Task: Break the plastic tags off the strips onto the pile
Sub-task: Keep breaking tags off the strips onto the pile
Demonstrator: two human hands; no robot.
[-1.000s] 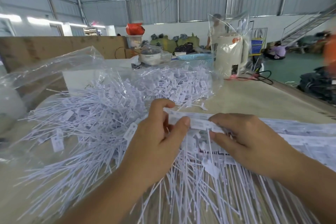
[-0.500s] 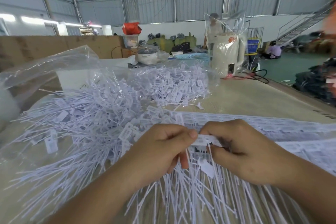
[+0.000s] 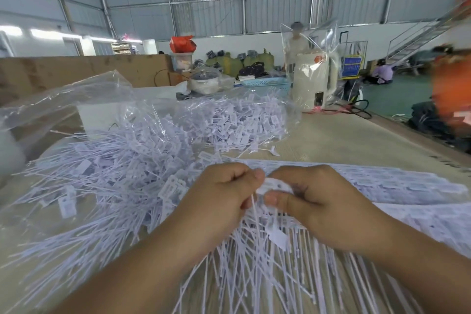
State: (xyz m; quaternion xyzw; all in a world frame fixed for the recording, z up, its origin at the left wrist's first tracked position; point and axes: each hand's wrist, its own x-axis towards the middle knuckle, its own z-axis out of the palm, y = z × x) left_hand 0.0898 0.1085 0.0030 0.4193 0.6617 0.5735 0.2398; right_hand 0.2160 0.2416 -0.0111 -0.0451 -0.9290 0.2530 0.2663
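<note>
A big pile of loose white plastic tags (image 3: 132, 160) with long thin tails covers the left and middle of the table. Strips of joined tags (image 3: 397, 183) lie across the right side. My left hand (image 3: 219, 201) and my right hand (image 3: 316, 201) meet at the centre over the pile. Between their thumbs and fingers they pinch a short white strip piece (image 3: 274, 185), and a tag's tail hangs down from it. The fingertips hide most of that piece.
A clear plastic bag (image 3: 63, 102) lies open behind the pile, with more tags (image 3: 237, 120) under film further back. A pot (image 3: 205, 81), a blue basket (image 3: 265, 83) and a wrapped white kettle (image 3: 312, 79) stand at the far end. Black cables (image 3: 356, 109) trail right. People sit far off.
My two hands have drawn together and lower over the pile. The long strip they held a second ago now lies on the table, and only a short piece stays pinched between them.
</note>
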